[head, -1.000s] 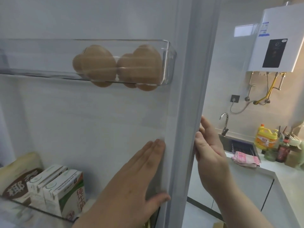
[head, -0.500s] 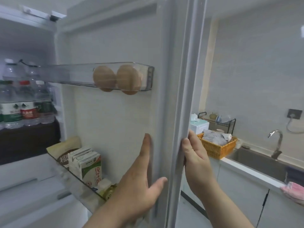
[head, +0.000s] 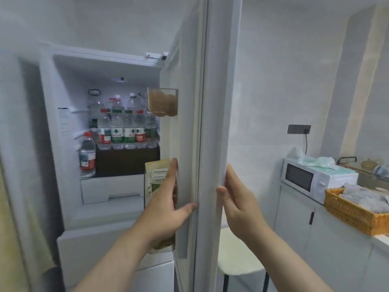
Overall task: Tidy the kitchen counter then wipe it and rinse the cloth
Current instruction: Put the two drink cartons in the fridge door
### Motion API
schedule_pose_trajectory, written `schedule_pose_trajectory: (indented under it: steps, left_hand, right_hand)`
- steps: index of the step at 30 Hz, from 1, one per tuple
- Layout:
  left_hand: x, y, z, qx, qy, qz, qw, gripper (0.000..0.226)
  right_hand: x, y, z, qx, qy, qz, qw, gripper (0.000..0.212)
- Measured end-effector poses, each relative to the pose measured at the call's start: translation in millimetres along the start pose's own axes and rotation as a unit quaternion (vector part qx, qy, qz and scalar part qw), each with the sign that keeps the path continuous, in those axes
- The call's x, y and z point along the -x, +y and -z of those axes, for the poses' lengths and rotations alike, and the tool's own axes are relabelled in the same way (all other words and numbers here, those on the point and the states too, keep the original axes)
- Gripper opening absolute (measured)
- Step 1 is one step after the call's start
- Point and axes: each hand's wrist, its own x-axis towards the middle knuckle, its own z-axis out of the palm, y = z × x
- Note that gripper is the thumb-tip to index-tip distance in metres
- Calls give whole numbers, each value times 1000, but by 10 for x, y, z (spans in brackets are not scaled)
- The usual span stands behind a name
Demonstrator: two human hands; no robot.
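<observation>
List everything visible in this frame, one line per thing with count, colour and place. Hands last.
fridge door: one, white, open, edge-on at centre
eggs: several, brown, exact count unclear, in the clear upper door bin
water bottles: many, clear with red or white caps, on the fridge shelf
cartons: a few, white and green, in the lower door bin
microwave: one, white, on the counter at right
wicker basket: one, orange-brown, on the counter in front of the microwave
stool: one, white seat, below the door
left hand: flat against the door's inner side
right hand: fingers on the door's outer edge
</observation>
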Motion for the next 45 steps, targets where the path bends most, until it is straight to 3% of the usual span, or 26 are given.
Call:
schedule_pose_trajectory:
  steps: [10,20,25,31,36,45]
  left_hand:
    - [381,-76,656,-120,36,0,992,89]
    - [449,25,1265,-339,68,-19,938,91]
    - [345,-83,1463,-366,122,-19,922,100]
    - [246,-373,1733,-388,165,-20,907,97]
    - [84,-581,2030,-395,183,28,900,86]
    - [-311,-1094,2385,-438,286,78,849,99]
  right_hand:
    - [-118,-125,-640,25,-57,55,997,63]
    - [-631,-157,-1196,88,-96,119,984,55]
    - [-1003,-131,-1480,130,-141,155,969,63]
    - [-1273,-49,-1811,219,-140,225,939,61]
    - [-1611,-3,-2016,227,-147,197,942,63]
    - [-2175,168,-2421,259,-139,216,931,68]
